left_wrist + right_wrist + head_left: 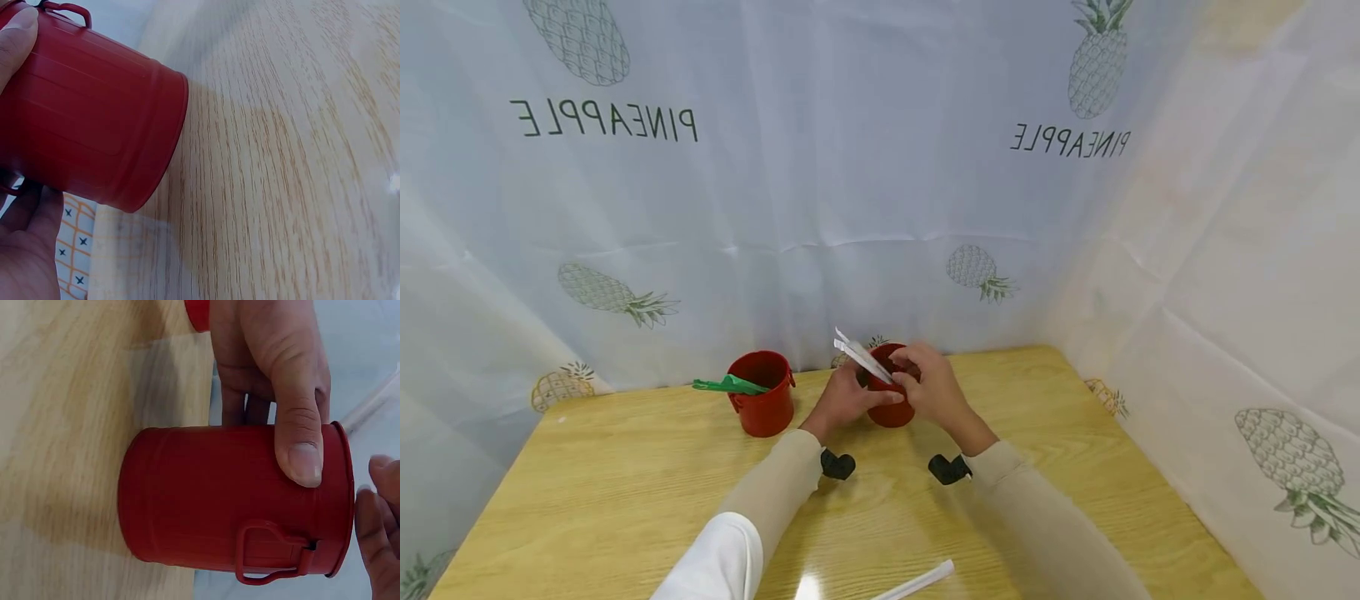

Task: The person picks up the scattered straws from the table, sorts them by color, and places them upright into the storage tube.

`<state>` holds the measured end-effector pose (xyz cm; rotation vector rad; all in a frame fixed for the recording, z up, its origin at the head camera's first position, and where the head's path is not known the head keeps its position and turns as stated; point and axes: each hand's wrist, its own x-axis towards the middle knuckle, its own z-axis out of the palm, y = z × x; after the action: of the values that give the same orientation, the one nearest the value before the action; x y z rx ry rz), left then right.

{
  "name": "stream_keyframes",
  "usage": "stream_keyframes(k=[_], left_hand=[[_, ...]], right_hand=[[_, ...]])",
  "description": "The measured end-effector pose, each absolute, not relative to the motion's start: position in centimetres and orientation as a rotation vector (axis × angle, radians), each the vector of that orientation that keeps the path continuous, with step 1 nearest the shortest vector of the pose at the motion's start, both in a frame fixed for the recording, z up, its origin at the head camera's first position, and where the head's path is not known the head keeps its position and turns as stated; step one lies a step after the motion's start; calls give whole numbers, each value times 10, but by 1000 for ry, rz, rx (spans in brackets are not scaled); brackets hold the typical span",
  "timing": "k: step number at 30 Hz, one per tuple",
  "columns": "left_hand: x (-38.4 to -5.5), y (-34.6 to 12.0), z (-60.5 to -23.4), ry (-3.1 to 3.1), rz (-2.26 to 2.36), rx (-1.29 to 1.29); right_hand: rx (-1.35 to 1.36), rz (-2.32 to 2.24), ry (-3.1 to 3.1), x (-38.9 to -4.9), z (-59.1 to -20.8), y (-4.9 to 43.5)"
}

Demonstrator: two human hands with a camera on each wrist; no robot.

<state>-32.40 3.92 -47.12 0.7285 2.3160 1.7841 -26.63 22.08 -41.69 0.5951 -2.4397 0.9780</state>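
Note:
Near the back of the table stands a small red metal bucket [206,494] with a side handle. My left hand [844,404] grips it, the thumb lying across its front in the right wrist view and the fingers behind. White paper-wrapped straws [863,360] stick out of the bucket's mouth and lean left. Over the rim is my right hand [931,385], its fingers bent, with a gap between thumb and forefinger. In the right wrist view its fingertips [369,506] are close to the rim, with nothing visible between them. The straws' lower ends are hidden inside the bucket.
A second red bucket [766,410] stands to the left, with a green item [730,384] hanging over its rim. One white wrapped straw [917,581] lies at the table's front edge. A pineapple-print curtain [850,183] hangs behind the wooden table [625,483].

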Motion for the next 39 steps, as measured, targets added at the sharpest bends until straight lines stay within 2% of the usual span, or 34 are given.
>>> stream_keyframes(k=[4, 9, 13, 18, 25, 34, 39], left_hand=[[-322, 39, -475, 2311, 1781, 726], [-322, 41, -475, 2311, 1775, 730], [-323, 41, -473, 2315, 1760, 742], [-323, 40, -469, 2326, 1742, 694], [-323, 38, -468, 2305, 1758, 681], [-322, 37, -469, 2276, 1770, 676], [-320, 36, -468, 2280, 1769, 681]], right_hand=[[500, 1071, -2423, -242, -424, 218], [423, 1363, -2382, -187, -439, 208], [511, 1429, -2507, -144, -452, 204], [672, 1425, -2682, -109, -466, 201], [950, 1246, -2754, -89, -483, 195], [1033, 1166, -2883, -89, -512, 197], [1104, 1019, -2889, -85, -497, 192]])
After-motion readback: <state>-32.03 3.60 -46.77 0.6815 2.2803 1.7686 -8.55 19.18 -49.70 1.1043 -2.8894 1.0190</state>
